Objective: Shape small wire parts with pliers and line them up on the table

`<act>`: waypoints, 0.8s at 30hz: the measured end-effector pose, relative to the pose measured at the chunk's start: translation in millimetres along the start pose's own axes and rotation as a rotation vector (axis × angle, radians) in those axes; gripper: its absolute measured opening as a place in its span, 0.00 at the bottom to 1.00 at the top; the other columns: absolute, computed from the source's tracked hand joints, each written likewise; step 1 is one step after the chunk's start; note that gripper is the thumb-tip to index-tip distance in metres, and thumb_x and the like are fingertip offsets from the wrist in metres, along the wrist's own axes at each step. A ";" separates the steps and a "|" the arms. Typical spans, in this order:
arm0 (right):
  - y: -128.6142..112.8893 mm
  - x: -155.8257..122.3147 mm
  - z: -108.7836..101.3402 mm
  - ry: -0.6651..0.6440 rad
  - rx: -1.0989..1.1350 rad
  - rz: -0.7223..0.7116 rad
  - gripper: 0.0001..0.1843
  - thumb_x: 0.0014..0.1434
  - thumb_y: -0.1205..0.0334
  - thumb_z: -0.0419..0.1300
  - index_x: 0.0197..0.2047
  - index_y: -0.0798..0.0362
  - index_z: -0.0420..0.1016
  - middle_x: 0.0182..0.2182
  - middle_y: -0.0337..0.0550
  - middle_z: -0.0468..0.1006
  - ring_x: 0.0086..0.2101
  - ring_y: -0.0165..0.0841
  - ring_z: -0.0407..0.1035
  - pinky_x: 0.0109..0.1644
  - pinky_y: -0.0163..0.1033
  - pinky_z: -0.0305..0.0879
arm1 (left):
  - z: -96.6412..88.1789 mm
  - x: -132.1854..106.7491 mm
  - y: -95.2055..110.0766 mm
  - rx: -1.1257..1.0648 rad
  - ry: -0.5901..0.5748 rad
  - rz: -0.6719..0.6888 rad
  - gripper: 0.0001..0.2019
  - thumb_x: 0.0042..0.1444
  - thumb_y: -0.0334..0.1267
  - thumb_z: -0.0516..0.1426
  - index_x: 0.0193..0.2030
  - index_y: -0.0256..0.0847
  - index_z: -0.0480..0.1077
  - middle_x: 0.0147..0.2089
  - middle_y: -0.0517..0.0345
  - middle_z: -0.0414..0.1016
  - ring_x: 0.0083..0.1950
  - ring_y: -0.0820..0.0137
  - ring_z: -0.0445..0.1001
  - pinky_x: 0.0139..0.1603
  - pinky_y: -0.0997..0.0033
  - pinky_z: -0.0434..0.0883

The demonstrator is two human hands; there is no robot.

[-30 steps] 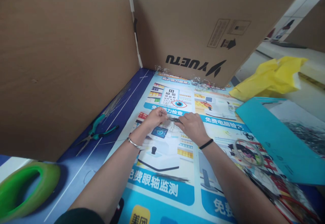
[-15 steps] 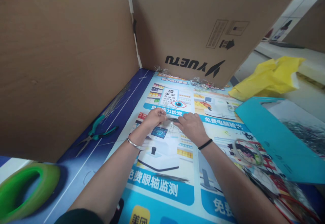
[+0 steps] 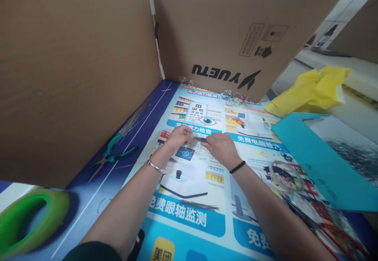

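My left hand (image 3: 179,135) and my right hand (image 3: 221,146) meet over the middle of a printed poster (image 3: 189,213) that covers the table. Both are pinched on a small thin dark metal piece (image 3: 201,139) stretched between the fingertips; a loop of fine wire seems to hang under it. The left wrist wears a silver bangle (image 3: 154,166), the right a black band (image 3: 237,167).
Tall cardboard panels stand at the left (image 3: 73,68) and the back (image 3: 236,28). Teal-handled pliers (image 3: 113,156) lie left of the hands, a green ring (image 3: 26,217) at the lower left. At the right are a teal sheet (image 3: 313,158), a yellow bag (image 3: 313,91), a wire ring (image 3: 288,176) and tangled wires (image 3: 325,221).
The hands have stayed together on the small piece, with only slight finger shifts. The view has drifted a little.
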State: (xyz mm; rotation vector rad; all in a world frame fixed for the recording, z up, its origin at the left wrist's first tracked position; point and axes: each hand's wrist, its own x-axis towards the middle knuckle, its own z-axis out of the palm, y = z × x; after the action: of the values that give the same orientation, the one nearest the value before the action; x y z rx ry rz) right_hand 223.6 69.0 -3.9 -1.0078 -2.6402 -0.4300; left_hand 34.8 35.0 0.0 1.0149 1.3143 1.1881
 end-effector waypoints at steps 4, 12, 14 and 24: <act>-0.2 0.2 1.2 -0.010 0.005 0.008 0.20 0.62 0.48 0.49 0.30 0.53 0.72 0.27 0.44 0.73 0.30 0.33 0.61 0.36 0.39 0.42 | 0.2 -0.6 0.4 -0.005 -0.002 0.006 0.10 0.39 0.31 0.60 0.29 0.38 0.63 0.18 0.68 0.61 0.16 0.82 0.58 0.17 0.80 0.52; 14.9 -3.2 3.5 0.059 0.026 0.013 0.21 0.61 0.47 0.49 0.30 0.54 0.73 0.28 0.45 0.73 0.32 0.33 0.60 0.37 0.39 0.43 | -0.2 0.8 0.6 -0.058 -0.019 0.046 0.10 0.41 0.31 0.59 0.29 0.38 0.62 0.20 0.70 0.59 0.16 0.83 0.55 0.17 0.80 0.51; 24.9 -5.7 5.7 0.075 0.029 0.025 0.22 0.61 0.47 0.48 0.31 0.54 0.74 0.28 0.45 0.72 0.32 0.33 0.60 0.37 0.39 0.43 | -2.1 1.8 0.2 -0.053 0.000 0.042 0.10 0.40 0.31 0.60 0.29 0.38 0.62 0.20 0.69 0.61 0.15 0.83 0.55 0.17 0.80 0.51; 33.4 -4.8 5.2 0.107 -0.001 0.037 0.21 0.60 0.47 0.50 0.32 0.54 0.74 0.29 0.45 0.71 0.34 0.35 0.58 0.39 0.41 0.43 | -3.4 3.0 0.7 0.001 0.012 0.024 0.11 0.40 0.30 0.60 0.30 0.38 0.62 0.20 0.69 0.62 0.15 0.83 0.56 0.16 0.80 0.49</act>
State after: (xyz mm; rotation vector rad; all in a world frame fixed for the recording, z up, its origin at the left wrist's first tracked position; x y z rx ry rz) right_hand 249.0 91.9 -4.6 -1.0036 -2.5233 -0.4638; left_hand 31.1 37.7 0.1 1.0287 1.3157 1.2133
